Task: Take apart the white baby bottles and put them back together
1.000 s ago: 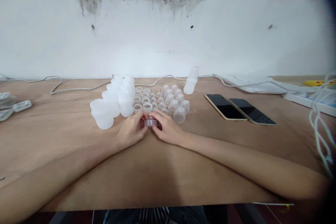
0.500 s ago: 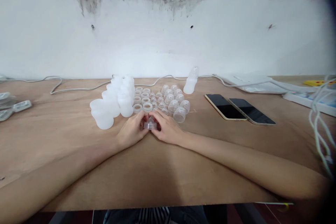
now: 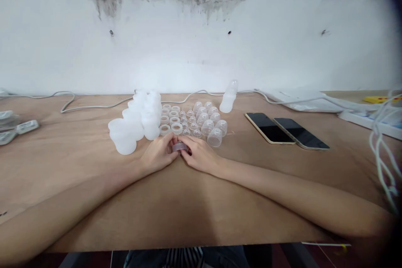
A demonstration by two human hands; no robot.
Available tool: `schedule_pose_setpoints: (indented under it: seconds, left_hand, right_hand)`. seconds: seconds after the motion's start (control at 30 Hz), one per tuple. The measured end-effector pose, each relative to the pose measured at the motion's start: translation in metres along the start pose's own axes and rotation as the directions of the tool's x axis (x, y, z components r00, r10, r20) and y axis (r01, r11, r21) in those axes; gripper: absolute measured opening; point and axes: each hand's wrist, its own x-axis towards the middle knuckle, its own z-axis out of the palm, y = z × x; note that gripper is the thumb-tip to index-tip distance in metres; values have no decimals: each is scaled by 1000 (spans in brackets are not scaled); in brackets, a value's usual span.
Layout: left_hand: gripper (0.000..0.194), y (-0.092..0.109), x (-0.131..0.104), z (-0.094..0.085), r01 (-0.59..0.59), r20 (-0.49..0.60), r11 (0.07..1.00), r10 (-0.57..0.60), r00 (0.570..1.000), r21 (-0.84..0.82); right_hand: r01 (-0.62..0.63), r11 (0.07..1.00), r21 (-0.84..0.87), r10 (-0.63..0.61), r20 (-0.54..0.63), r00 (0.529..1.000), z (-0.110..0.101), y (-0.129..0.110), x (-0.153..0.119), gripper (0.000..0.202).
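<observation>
My left hand [image 3: 161,149] and my right hand [image 3: 198,152] meet low over the table, both closed on a clear bottle collar [image 3: 180,147]. Fingers and thumbs grip it from either side, and the fingers hide its upper part; whether a nipple stands in it is hard to see. Just beyond my hands are rows of loose collars [image 3: 176,128] and clear nipples [image 3: 193,126]. Domed clear caps [image 3: 215,137] stand behind and to the right of my right hand. On the left are rows of frosted white bottles [image 3: 124,139].
A capped bottle [image 3: 229,97] stands apart near the wall. Two phones [image 3: 269,128] lie to the right. A white cable [image 3: 201,91] runs along the back, with a plastic bag [image 3: 292,99] and tangled cords [image 3: 380,142] at the right. White plastic pieces [image 3: 27,126] lie far left.
The collar has tilted between my fingers. The nipple tip that showed above it is now covered by my fingers. Both hands stay in nearly the same place.
</observation>
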Motion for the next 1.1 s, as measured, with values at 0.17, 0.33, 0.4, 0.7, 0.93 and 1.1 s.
schedule_pose_setpoints:
  seconds: [0.17,0.33,0.4,0.7,0.93,1.1]
  left_hand:
    - [12,1,-1,1,-26,-4,1000,26,1000,-9]
    - [11,0,-3,0,1,-45,1000,-1,999,-4]
    - [9,-1,-3,0,27,-63,999,-29,998,-32]
    - [17,0,-5,-1,-10,-84,999,7,996,-39]
    - [28,7,-9,-2,-51,-71,986,63,995,158]
    - [41,15,-31,-33,-158,-285,891,298,911,425]
  right_hand:
    - [1,1000,28,-1,8,1000,0,1,-1,25]
    - [22,999,37,-21,-34,999,-3,0,0,31]
    - [14,998,55,-11,-49,999,-3,0,0,36]
    - [-57,989,139,71,-96,993,-4,-1,-1,34]
    - [-126,965,229,156,-120,980,-5,1,3,28]
    - [-110,928,357,140,-58,988,-9,0,4,31]
